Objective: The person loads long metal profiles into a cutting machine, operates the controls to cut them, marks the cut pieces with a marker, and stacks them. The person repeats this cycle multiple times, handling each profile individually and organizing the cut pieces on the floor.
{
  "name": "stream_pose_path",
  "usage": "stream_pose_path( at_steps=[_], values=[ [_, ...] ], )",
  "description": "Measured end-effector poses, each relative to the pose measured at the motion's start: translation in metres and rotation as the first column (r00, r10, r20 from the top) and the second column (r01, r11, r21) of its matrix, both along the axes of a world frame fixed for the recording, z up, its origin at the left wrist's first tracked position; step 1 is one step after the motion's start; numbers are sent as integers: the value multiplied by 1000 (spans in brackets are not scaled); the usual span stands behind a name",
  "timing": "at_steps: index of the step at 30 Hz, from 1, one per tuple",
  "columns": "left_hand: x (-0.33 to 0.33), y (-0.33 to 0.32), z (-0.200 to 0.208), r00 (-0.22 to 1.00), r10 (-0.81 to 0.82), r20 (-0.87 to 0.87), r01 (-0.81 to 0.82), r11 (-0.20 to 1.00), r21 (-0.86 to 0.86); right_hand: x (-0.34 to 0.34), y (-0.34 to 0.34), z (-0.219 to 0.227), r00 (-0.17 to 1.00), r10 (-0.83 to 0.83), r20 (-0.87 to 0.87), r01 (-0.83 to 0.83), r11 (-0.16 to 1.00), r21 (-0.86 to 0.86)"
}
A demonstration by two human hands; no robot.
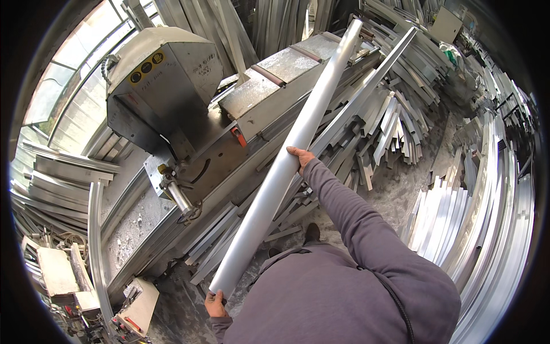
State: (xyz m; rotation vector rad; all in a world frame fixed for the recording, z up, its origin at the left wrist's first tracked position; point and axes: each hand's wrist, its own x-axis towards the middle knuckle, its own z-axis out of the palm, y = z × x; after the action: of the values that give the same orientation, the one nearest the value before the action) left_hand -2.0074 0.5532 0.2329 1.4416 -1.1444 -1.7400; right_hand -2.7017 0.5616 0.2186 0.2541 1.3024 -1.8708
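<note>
A long silver metal profile [279, 176] with a smooth, wide face slants across the middle, from the lower left up to the far right. My right hand [301, 159] is closed around its right edge near the middle, thumb on top. At the near end, my left hand [216, 304] grips the profile by its lower corner; part of that hand is hidden beneath it. The profile is held up in front of my body, beside a cutting saw machine [166, 86] with a large grey hood. A metal clamp cylinder [179, 196] stands on the machine's table.
A roller conveyor bed [269, 86] runs from the machine to the far right. Piles of cut profiles [395, 123] lie to the right of it, and long profiles [487, 229] line the right side. An orange-red handle [238, 137] sits on the machine's edge. Metal chips [134, 223] cover the left bed.
</note>
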Motion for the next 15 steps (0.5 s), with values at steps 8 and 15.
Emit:
stream_pose_path(
  at_steps=[8,15],
  values=[
    [184,-31,-31,878,6,479,-22,999,28,200,42,-43,925,247,287,-244,969,-48],
    [246,-53,-11,771,32,636,-189,965,180,262,64,-62,872,273,407,-350,928,129]
  ],
)
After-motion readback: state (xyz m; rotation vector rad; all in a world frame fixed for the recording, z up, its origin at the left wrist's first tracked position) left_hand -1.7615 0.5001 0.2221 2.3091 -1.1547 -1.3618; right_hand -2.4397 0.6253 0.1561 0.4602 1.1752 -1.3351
